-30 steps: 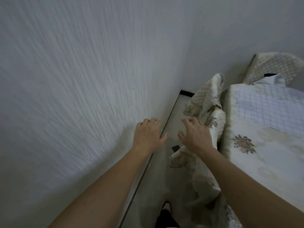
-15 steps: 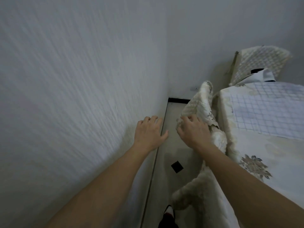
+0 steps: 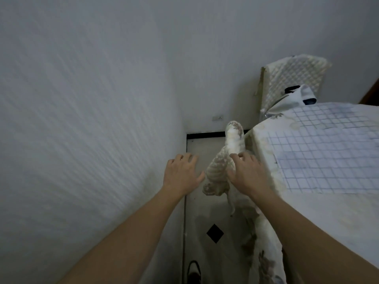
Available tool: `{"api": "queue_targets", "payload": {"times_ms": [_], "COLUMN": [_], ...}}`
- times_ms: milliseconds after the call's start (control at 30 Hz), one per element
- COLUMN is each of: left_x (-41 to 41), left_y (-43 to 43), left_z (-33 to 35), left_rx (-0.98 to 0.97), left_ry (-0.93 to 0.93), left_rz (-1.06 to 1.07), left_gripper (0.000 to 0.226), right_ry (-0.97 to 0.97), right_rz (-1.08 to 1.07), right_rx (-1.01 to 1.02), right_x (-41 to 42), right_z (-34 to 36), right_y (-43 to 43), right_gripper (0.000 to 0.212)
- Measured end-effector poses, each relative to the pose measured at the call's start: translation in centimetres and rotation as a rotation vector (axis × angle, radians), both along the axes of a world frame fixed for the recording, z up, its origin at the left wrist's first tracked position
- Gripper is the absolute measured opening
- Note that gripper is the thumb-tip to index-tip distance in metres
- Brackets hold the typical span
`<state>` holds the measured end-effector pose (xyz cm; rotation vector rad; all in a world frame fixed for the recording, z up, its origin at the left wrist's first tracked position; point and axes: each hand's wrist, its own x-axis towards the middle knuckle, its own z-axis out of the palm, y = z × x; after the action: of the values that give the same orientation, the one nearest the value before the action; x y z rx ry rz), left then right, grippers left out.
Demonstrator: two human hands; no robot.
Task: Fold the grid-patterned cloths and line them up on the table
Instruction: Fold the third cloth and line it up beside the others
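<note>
At 6 o'clock, nearest the camera, a dark shoe (image 3: 193,271) stood on the pale floor (image 3: 205,201), with a black diamond tile (image 3: 215,233) just beyond it toward 12 o'clock. Two bare forearms reached forward from the lower edge. The left grip (image 3: 181,174) was open, its fingers spread and holding nothing, close to the textured wall (image 3: 82,99) at its 9 o'clock. The right grip (image 3: 249,174) was closed round a bunched, quilted fold of the floral cover (image 3: 218,169), its fingers curled over the top and its thumb against the side; the fold rose toward 12 o'clock and its loose end hung toward 6 o'clock, between the two hands. At 3 o'clock of the right grip stood the desk (image 3: 328,218), draped in that same cover, which fell down its near side to the floor. The grid cloth (image 3: 328,152) lay spread flat on the desk top, well apart from both hands and untouched. Farther off, at 1 o'clock, a chair (image 3: 293,72) with a quilted back stood against the far wall, a white garment (image 3: 301,95) lying before it at the desk's far edge. A small wall socket (image 3: 217,118) sat above the black skirting (image 3: 205,135) at 12 o'clock.
</note>
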<state>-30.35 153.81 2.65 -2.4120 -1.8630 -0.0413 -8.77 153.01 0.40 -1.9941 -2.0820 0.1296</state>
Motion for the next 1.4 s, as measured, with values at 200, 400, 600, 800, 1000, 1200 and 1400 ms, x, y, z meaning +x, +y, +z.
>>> {"api": "queue_targets", "payload": {"times_ms": [200,400,600,800,1000,1200,1400], "left_x": [2.0,5.4,9.3,17.2,27.3,34.5,38.4], "left_y": [10.5,23.2,34.3,39.9,41.6,41.9,41.4], "left_z": [-1.5,-3.0,-2.0,-2.1,-3.8,-5.9,-9.3], "left_rx": [-0.009,-0.011,-0.02,-0.039,-0.07,-0.084,-0.147], "left_ry": [-0.016,0.02,-0.02,-0.036,-0.011,0.07,0.155], "left_rz": [-0.103,-0.266,-0.381,-0.611,-0.867,-1.094,-1.283], "left_gripper": [0.06,0.063,0.066,0.06,0.061,0.065,0.067], "right_ry": [-0.03,-0.065,-0.071,-0.088,-0.07,0.021,0.096], "right_rz": [-0.1,-0.213,-0.332,-0.522,-0.724,-0.884,-1.019], "right_rx": [-0.015,-0.061,-0.022,-0.102,-0.119,-0.111,-0.127], "right_x": [2.6,4.0,5.9,11.9,18.0,22.6,24.1], "right_z": [-1.7,-2.5,-2.2,-2.3,-3.4,-6.7,-9.6], "right_y": [6.8,15.1,21.3,23.0,22.6,22.7,20.5], "right_gripper": [0.046,0.045,0.048,0.047,0.049,0.048,0.049]}}
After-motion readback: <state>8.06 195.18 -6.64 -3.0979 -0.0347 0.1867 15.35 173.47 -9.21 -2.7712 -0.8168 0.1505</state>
